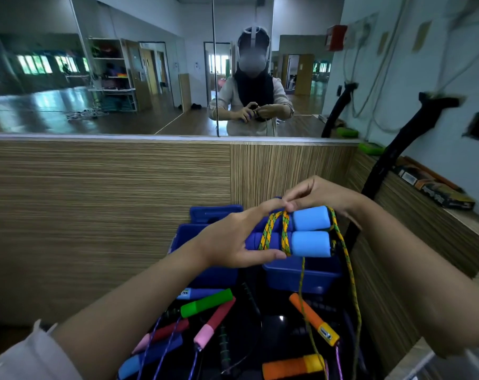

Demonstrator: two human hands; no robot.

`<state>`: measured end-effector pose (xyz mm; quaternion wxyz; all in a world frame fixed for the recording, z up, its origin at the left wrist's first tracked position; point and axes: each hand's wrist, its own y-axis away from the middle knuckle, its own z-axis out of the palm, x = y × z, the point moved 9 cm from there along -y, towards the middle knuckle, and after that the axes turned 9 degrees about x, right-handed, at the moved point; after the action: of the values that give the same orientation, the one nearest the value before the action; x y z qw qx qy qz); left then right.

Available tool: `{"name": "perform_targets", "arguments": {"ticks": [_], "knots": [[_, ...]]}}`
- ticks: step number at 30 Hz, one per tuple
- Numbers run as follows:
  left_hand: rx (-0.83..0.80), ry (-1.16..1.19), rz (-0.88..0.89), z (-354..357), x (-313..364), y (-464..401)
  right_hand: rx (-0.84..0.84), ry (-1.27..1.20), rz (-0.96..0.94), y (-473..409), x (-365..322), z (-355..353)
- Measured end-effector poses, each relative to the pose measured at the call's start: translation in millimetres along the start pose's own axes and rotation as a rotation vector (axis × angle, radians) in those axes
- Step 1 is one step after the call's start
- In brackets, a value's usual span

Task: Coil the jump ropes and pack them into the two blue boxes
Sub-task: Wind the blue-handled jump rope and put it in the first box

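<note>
My left hand (232, 239) holds a pair of blue foam jump-rope handles (311, 233) side by side, thumb underneath and index finger stretched over the top. A yellow-green braided rope (285, 234) is wound around the handles. My right hand (317, 194) pinches the rope at the top of the wrap. The rope's loose length (352, 275) hangs down on the right. Below the handles stand two blue boxes, one on the left (186, 237) and one on the right (301, 278).
Several more jump ropes lie on a dark surface in front: green (206, 303), red-pink (215, 322) and orange (313, 319) handles among them. A wood-grain wall (109, 201) rises behind, with a mirror (95, 64) above. A ledge on the right carries small cartons (435, 187).
</note>
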<state>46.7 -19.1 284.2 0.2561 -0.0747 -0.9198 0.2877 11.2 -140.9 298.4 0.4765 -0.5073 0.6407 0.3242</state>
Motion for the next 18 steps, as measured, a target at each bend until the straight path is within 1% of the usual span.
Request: {"name": "perform_targets", "arguments": {"ticks": [4,6,8,10,12,15,18], "knots": [[0.014,-0.014,0.083,-4,-3,5,-0.057,-0.095,0.063,-3,15,5],[0.001,-0.034,0.122,-5,-2,10,-0.117,-0.14,0.135,1,19,8],[-0.013,-0.119,0.191,-8,-2,14,-0.198,-0.131,0.192,5,22,12],[-0.023,-0.215,0.255,-12,-5,18,-0.21,-0.096,0.21,6,24,9],[-0.023,-0.305,0.332,-15,-8,22,-0.176,-0.008,0.173,3,22,7],[-0.009,-0.381,0.44,-11,-7,27,-0.113,0.149,0.054,-1,17,9],[0.031,-0.391,0.474,-14,-5,31,-0.086,0.175,-0.003,-1,20,12]]}}
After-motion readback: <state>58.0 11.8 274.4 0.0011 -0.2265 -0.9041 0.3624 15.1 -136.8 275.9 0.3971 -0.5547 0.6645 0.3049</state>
